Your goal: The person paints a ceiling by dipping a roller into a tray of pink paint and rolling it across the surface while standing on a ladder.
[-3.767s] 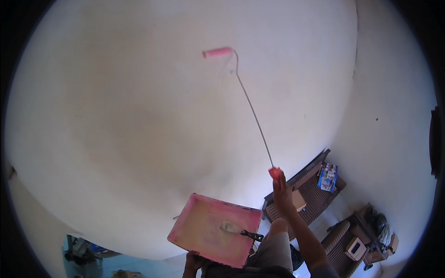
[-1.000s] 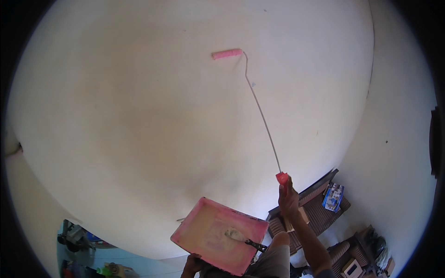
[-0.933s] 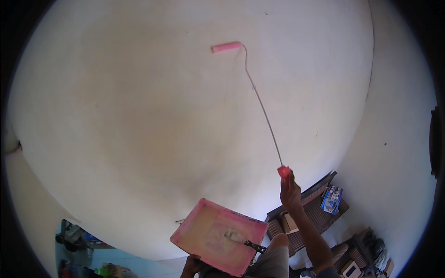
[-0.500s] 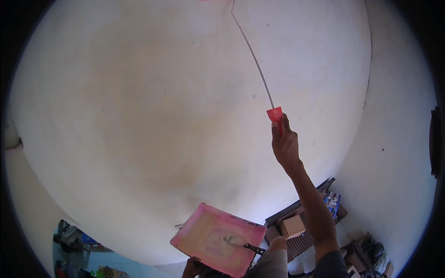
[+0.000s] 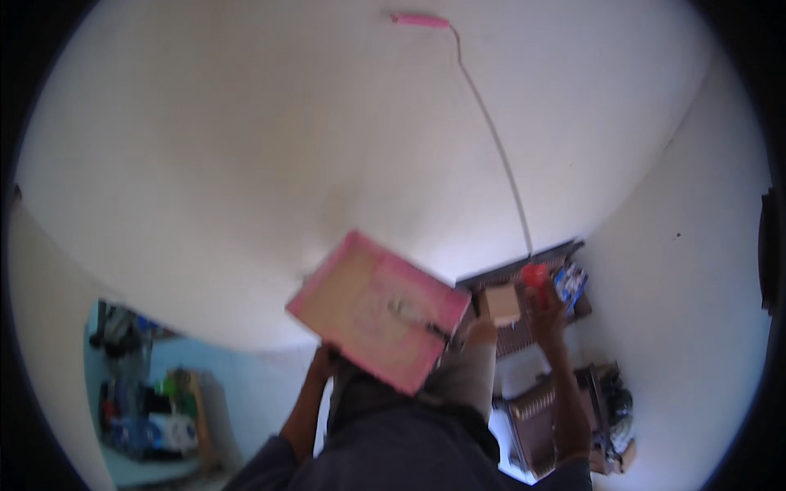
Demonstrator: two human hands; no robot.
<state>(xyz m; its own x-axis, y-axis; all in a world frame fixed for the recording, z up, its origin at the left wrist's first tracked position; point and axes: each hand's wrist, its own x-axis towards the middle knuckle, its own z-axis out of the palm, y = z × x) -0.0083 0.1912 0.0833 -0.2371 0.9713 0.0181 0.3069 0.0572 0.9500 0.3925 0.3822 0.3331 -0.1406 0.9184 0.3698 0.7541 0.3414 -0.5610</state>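
Note:
My right hand is wrapped round the red handle of a paint roller with a long thin metal rod. At the rod's far end the narrow pink roller sleeve is near the wall at the top; I cannot tell if it touches. My left hand grips the lower left edge of a pink-stained paint tray, held tilted in front of my body, its fingers partly hidden beneath. Lying in the tray is a scraper with a dark handle, its blade end smeared with pale paint.
A pale wall fills the view ahead. Beyond the tray, a dark slatted bench carries a cardboard box and a blue-and-white package. Dark wooden furniture stands at lower right. Assorted items lie on the floor at left.
My right hand has come down and slightly right, lowering the roller, so its pink sleeve now shows. The view has tilted downward; the tray sits higher in the picture.

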